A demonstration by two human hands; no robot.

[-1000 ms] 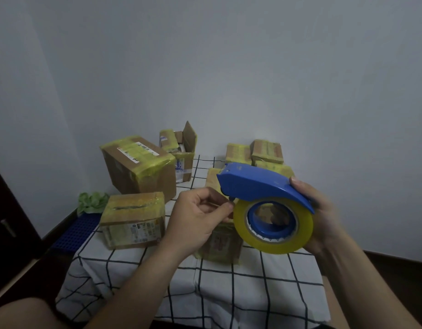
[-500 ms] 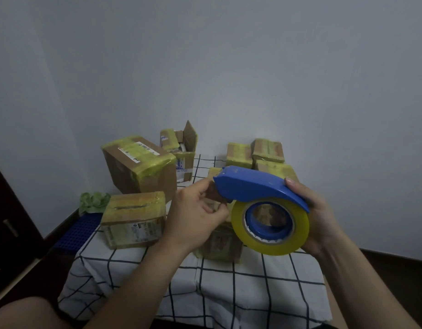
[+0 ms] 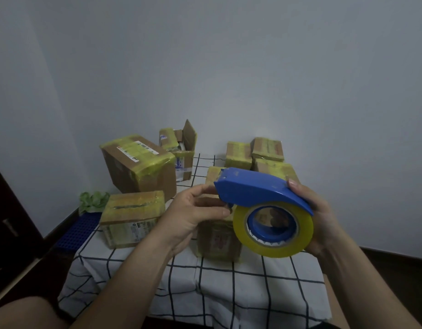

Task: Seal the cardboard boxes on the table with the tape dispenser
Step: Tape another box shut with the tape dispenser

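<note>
Head view. While the right hand (image 3: 321, 217) is gripping the tape dispenser (image 3: 257, 188) from behind, fingers wrapping its blue hood and the yellow tape roll (image 3: 271, 248), the left hand (image 3: 191, 217) is closing thumb and curled fingers on the dispenser's nose at 9 o'clock of the roll. The dispenser is hovering above the surface (image 3: 229, 288), touching no box. Judgement: the left hand is probably hunting for the tape's loose end by the cutter, the right steadying the tool for that. No free end is showing, so whether tape is being pinched, I cannot tell.

Boxes: a large box (image 3: 138, 167) is sitting at 10 o'clock. An open box (image 3: 181, 150), flap standing up, is at 11 and looks like the one awaiting sealing. A low box (image 3: 131, 217) is lying at 9, and stacked boxes (image 3: 267, 150) at 1. All but the open one are showing yellow tape.

Hard to see: the middle box (image 3: 217, 238) is mostly hiding behind hands and roll, its top seam unreadable. Labels are blurring. The open box's contents are unclear.
</note>
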